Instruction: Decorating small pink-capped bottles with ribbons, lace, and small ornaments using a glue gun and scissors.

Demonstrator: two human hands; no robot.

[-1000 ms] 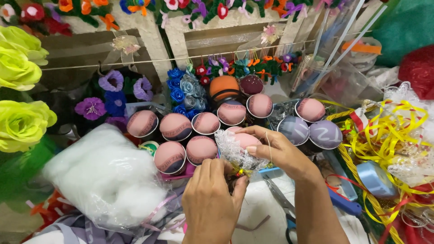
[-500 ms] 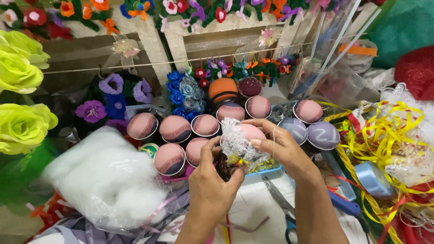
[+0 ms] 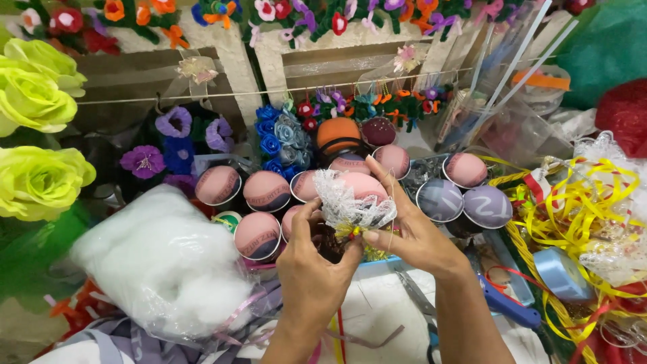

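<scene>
1. A pink ball wrapped in white lace netting [image 3: 355, 197] is held mid-scene, above the near desk edge.
2. The left hand [image 3: 311, 266] is closed beneath it, fingers gripping the gathered base.
3. The right hand [image 3: 412, 232] is pinched around the netting's right side.
4. A bag of white stuffing [image 3: 158, 259] lies left.

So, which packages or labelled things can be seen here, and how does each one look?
Clear plastic bag of white stuffing: lower left, soft and lumpy.
Round pink balls with dark lettering: centre rows behind the hands.
Two grey-purple lettered balls: right of centre.
Clear plastic containers: upper right, contents unclear.
No screens or signs.
</scene>
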